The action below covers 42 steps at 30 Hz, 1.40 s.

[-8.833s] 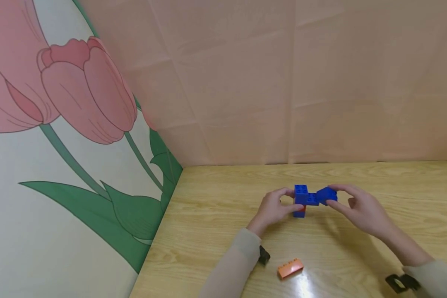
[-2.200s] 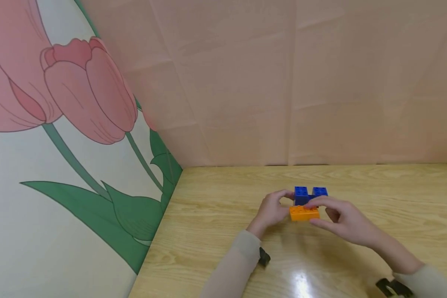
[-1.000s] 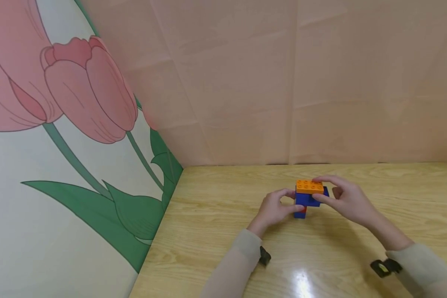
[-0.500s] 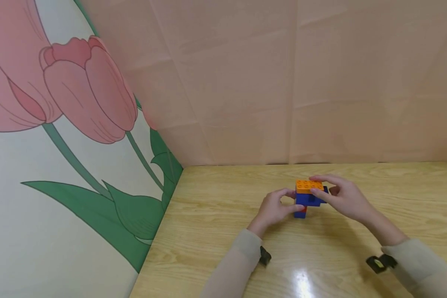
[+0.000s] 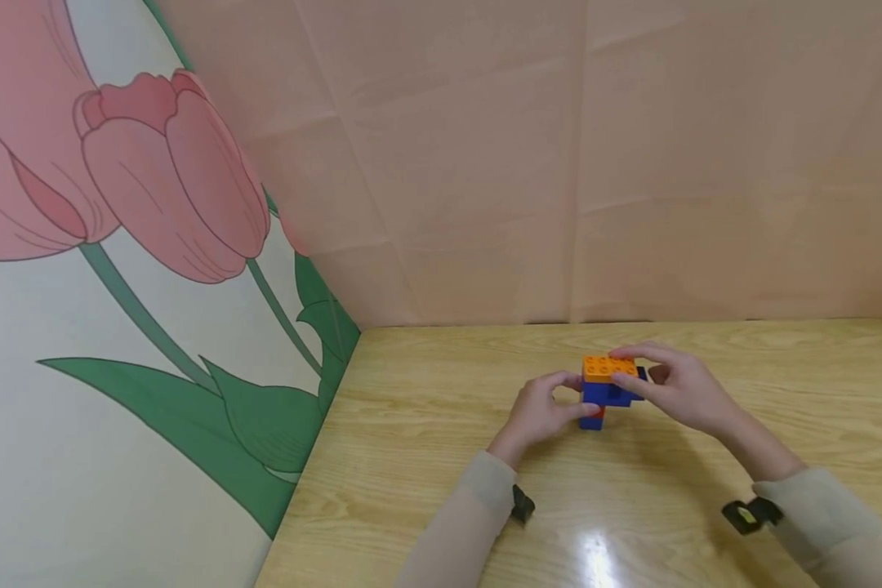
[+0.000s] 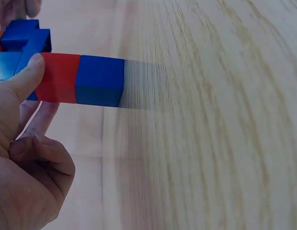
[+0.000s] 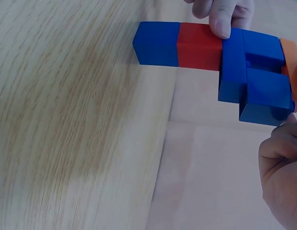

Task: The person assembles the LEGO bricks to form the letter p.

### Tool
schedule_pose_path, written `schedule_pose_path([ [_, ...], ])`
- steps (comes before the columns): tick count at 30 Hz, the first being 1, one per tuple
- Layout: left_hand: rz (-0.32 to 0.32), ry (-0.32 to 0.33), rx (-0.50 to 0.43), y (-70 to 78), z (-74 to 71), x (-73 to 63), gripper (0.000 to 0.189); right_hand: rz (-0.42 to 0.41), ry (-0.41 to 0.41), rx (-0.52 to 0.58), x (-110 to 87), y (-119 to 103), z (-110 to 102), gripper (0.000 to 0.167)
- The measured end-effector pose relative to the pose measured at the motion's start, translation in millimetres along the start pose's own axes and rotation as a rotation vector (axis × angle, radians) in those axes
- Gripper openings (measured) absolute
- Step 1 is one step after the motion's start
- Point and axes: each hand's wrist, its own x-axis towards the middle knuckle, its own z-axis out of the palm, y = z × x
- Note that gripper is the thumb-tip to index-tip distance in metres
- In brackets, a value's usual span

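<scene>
A small tower of toy building bricks stands on the table. At its foot is a blue brick (image 7: 158, 44), with a red brick (image 7: 199, 46) above it. A longer blue brick (image 7: 232, 72) sticks out sideways over the red one and bears two blue bricks, one of them a near blue brick (image 7: 266, 93). Across the top lies an orange brick (image 5: 599, 370) with studs. My left hand (image 5: 540, 410) pinches the tower around the red brick, thumb in front. My right hand (image 5: 687, 394) pinches the orange brick at its right end, thumb in front and fingers behind.
The wooden table (image 5: 426, 425) ends at a pink cloth backdrop (image 5: 470, 180). A wall panel with painted tulips (image 5: 169, 180) borders it on the left. A black wrist device (image 5: 751, 516) hangs at the right sleeve.
Earlier the right hand held a blue brick on the tower while the orange brick lay near the front. The right hand then brought the orange brick onto the top. Lately almost nothing moves.
</scene>
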Motion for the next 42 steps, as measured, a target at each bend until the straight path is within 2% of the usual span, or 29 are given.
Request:
schedule_pose_path([
  [8, -0.004, -0.001, -0.003, 0.2, -0.3, 0.1, 0.035, -0.035, 0.002, -0.009, 0.5, -2, 1, 0.031],
  [18, 0.01, 0.001, 0.003, -2.1, 1.1, 0.7, 0.036, -0.016, -0.004, -0.015, 0.7, 1, 2, 0.033],
  [29, -0.006, 0.007, -0.007, -1.0, 1.2, -0.7, 0.036, -0.012, -0.012, -0.037, -0.4, 0, 1, 0.036],
  [34, -0.016, 0.007, -0.015, -0.1, 1.0, -1.2, 0.035, 0.012, 0.014, -0.025, -6.1, 10, 0, 0.046],
  [42, -0.004, 0.014, -0.025, -0.5, 0.9, -1.1, 0.036, -0.041, 0.06, -0.009, -23.8, 29, 1, 0.052],
])
